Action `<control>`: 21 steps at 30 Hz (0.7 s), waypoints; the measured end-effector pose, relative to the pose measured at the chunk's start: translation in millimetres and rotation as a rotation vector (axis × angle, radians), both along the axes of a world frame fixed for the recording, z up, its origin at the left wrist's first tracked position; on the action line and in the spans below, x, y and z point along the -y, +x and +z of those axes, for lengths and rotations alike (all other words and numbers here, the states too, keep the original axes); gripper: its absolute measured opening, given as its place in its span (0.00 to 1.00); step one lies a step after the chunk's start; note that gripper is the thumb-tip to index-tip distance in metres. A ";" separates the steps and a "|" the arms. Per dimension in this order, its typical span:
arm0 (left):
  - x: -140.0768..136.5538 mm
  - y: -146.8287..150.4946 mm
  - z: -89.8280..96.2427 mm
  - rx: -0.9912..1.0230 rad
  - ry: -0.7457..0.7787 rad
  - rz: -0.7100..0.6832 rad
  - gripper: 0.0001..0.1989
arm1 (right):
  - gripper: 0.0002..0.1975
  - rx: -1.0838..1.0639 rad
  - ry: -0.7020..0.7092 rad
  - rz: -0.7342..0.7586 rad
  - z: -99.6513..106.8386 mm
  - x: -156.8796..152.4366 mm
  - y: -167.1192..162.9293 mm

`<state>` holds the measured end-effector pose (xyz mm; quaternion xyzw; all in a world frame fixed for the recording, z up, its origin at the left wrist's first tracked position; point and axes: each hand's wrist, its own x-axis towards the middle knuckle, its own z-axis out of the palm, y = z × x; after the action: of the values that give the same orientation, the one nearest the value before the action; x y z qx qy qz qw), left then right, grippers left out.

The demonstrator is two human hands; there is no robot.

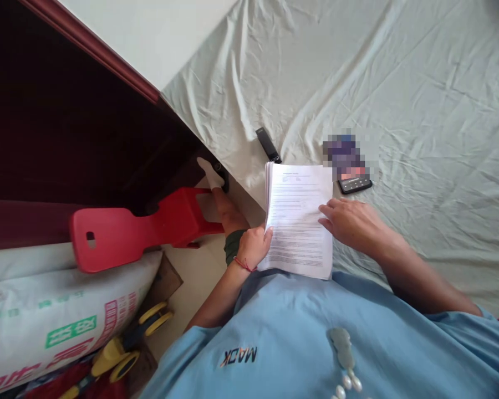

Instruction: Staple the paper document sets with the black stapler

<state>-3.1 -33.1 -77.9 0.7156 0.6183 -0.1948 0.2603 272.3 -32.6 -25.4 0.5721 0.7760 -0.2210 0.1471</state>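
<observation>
A thick stack of printed paper sheets (297,221) rests in front of my body at the edge of the bed. My left hand (255,246), with a red string bracelet at the wrist, grips the stack's left edge, thumb on top and fingers underneath. At the right edge lies my right hand (349,221), its thumb and fingertips touching the top sheet. Whether those fingertips pinch any paper is hard to make out. Beyond the top left corner of the stack is a slim black device (268,145). A phone (355,184), partly blurred out, lies to the right.
A wrinkled pale bed sheet (399,100) spreads ahead and to the right. On the left are a red plastic chair (116,235), a large printed white sack (58,310) and a yellow wheeled toy (112,357). Dark red furniture (66,122) stands behind the chair.
</observation>
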 end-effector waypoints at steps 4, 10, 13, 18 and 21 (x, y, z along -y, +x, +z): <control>5.3 -16.9 -22.3 0.246 0.077 0.142 0.21 | 0.16 0.053 -0.042 -0.167 -6.6 3.6 -2.6; 6.6 -27.8 -35.8 0.579 0.271 0.404 0.19 | 0.16 0.095 0.002 -0.391 -21.5 10.0 -3.3; 3.7 -19.0 -36.0 0.719 0.255 0.495 0.24 | 0.15 0.049 0.030 -0.412 -30.5 9.0 -6.1; 6.0 -6.4 -37.8 1.202 -0.130 0.835 0.37 | 0.18 -0.121 0.130 -0.447 -47.3 6.1 -6.7; 10.3 -7.4 -37.5 1.235 -0.234 0.961 0.38 | 0.21 -0.293 0.209 -0.524 -57.0 5.0 -1.5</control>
<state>-10.5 -43.4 -115.4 0.3169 0.5787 0.3077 0.6856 270.8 -37.6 -82.4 0.7266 0.6338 -0.2504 -0.0876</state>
